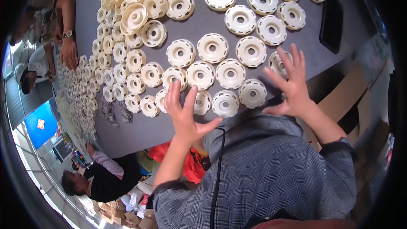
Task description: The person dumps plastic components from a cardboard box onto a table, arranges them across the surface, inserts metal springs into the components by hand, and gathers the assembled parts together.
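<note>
Cream-coloured plastic discs, each with a centre hole and a notched rim, lie flat in front of me in loose rows. My left hand is at the near edge of these rows, fingers spread, over or beside a disc; whether it touches cannot be made out. To the right, my right hand has its fingers spread wide and partly covers another disc. Between the hands sit a disc and a neighbouring disc near the table edge. Neither hand grips anything.
More discs are heaped at the far left of the grey table. A black phone-like slab lies at the right edge. Small dark coiled pieces lie left. Co-workers sit along the left, one hand resting near discs. Cardboard stands right.
</note>
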